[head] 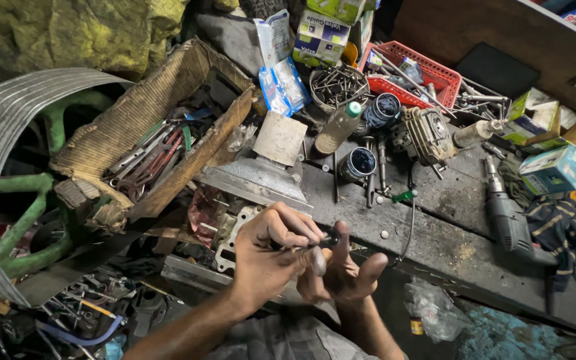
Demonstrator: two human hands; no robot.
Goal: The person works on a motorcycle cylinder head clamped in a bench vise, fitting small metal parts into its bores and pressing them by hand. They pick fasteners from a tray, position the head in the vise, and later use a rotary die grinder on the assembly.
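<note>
Fingertips (305, 235) of my left hand (268, 257) are pressed together in a pinch on a small dark metal part (328, 240), held just in front of me at the near edge of the workbench (435, 227). My right hand (345, 270) sits touching it at three o'clock, palm turned up, fingers spread and loosely curled, with the thumb raised against the part's far end. I cannot tell exactly what kind of part it is; it is small and mostly hidden by the fingers.

At twelve o'clock from the hands I see a grey metal casting (255, 180) with a flat block on top. At one o'clock stands a small open tin of dark paint or grease (358, 163). An electric drill (508, 217) lies at three o'clock, well apart. A worn cardboard box of hand tools (148, 140) sits at ten o'clock.
</note>
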